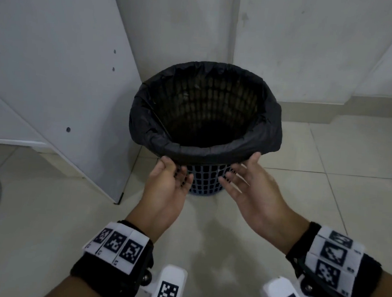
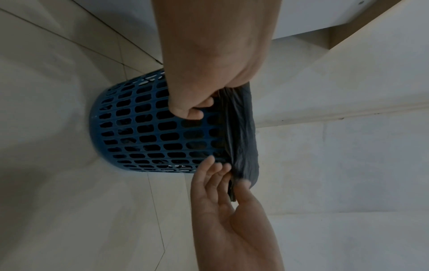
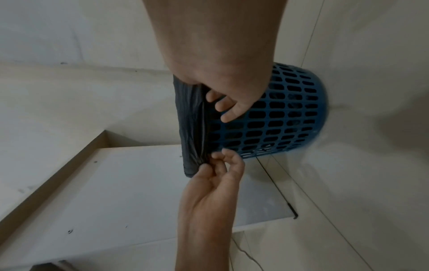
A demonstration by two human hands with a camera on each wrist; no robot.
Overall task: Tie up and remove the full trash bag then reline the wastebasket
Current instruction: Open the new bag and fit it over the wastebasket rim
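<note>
Relining stage, judged from the wastebasket's contents: the blue lattice wastebasket point(image 1: 205, 180) stands upright on the tiled floor point(image 1: 206, 243) in a wall corner, with a white panel point(image 1: 55, 78) leaning just to its left. A black trash bag point(image 1: 204, 152) lines it, its mouth folded outward over the whole rim; the interior looks empty, so the full bag appears already gone. Both hands work the near edge of this cuff. The left hand point(image 1: 167, 181) has its fingers curled under the hem, thumb on top, pinching the film. The right hand point(image 1: 246, 185) is more open, fingers extended beneath the hem and thumb point(image 1: 255, 157) touching the cuff's outer face. Next move, as a judgement: draw the hem down evenly at these 2 points so the cuff seats snugly, gently enough not to tear thin film or tip the light basket.
</note>
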